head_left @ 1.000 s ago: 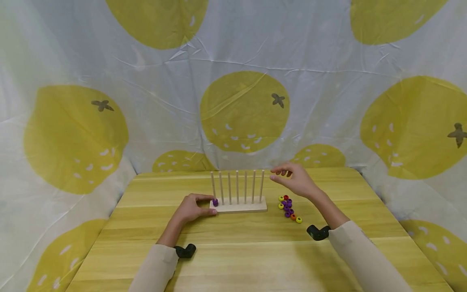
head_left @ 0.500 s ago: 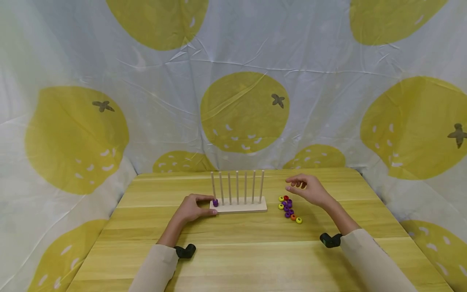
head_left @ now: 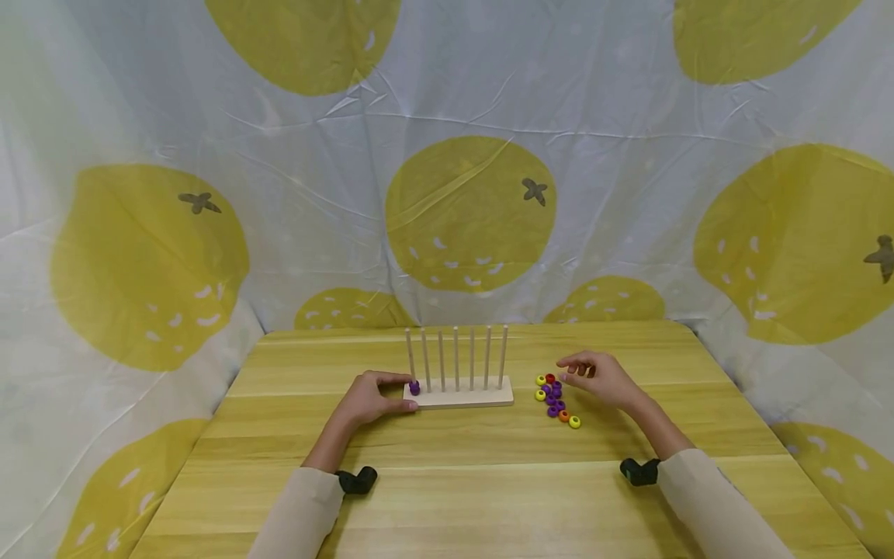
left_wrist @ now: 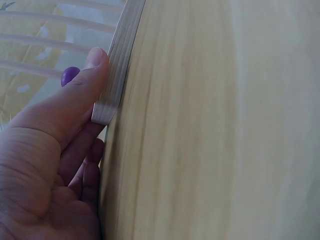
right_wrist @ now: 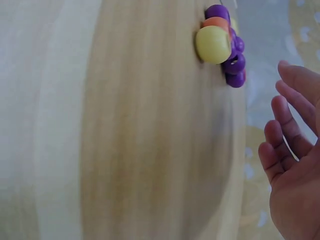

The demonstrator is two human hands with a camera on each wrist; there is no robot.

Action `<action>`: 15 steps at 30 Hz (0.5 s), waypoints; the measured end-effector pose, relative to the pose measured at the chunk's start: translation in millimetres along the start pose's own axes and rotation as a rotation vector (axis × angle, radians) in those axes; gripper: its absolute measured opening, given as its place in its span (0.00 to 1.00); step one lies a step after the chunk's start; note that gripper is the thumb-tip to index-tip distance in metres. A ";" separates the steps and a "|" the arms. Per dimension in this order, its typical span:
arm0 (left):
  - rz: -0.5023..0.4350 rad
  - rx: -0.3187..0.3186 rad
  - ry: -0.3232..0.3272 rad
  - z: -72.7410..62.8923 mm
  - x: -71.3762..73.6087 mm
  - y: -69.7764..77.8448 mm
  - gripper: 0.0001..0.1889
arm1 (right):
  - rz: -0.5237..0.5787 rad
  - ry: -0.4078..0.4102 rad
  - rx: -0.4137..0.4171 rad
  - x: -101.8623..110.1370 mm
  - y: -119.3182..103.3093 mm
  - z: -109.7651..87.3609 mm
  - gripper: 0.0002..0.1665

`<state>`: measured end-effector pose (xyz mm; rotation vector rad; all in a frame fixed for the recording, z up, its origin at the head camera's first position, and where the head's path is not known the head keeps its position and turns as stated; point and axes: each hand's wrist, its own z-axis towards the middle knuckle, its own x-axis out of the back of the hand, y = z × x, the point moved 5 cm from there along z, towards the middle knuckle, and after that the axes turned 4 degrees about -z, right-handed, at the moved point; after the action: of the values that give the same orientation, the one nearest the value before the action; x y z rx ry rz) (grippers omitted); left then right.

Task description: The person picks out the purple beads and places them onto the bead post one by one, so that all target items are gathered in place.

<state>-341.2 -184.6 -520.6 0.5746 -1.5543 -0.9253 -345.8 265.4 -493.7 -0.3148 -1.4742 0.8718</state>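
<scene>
A pale wooden peg stand [head_left: 464, 397] with several upright pegs stands in the middle of the table in the head view. Purple beads [head_left: 415, 388] sit low on its leftmost peg. My left hand [head_left: 365, 398] grips the base's left end; in the left wrist view the thumb [left_wrist: 95, 60] presses the base's edge [left_wrist: 120, 70] and other fingers lie behind. To the right of the stand lies a cluster of purple, yellow, orange and red beads [head_left: 552, 400]. Just right of that cluster and above the table hovers my right hand [head_left: 604, 380], fingers loosely bent, holding nothing.
The wooden table [head_left: 461, 489] reaches back to a curtain [head_left: 314, 217] printed with yellow fruit, which hangs behind and at both sides. Each wrist carries a black camera mount [head_left: 639, 471]. At the cluster's near end lies a yellow bead [right_wrist: 212, 45].
From beside the stand's rightmost peg, my right hand has moved right and down to the loose beads. The left hand keeps its hold on the stand, and the beads lie as before.
</scene>
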 end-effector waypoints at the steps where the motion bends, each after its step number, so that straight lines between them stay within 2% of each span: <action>1: 0.002 0.000 0.000 0.0 -0.1 0.0 0.31 | 0.001 -0.001 -0.006 -1.1 2.1 -0.6 0.17; 11: 0.003 -0.004 0.007 1.1 0.5 -2.3 0.31 | 0.009 -0.027 -0.065 -15.8 19.7 0.2 0.15; 15: 0.005 -0.009 0.004 1.7 0.3 -3.5 0.31 | 0.016 -0.047 -0.054 -19.9 22.3 -1.4 0.16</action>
<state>-343.3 -186.4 -523.3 0.5649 -1.5468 -0.9265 -348.9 267.4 -523.4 -0.3485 -1.5421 0.8582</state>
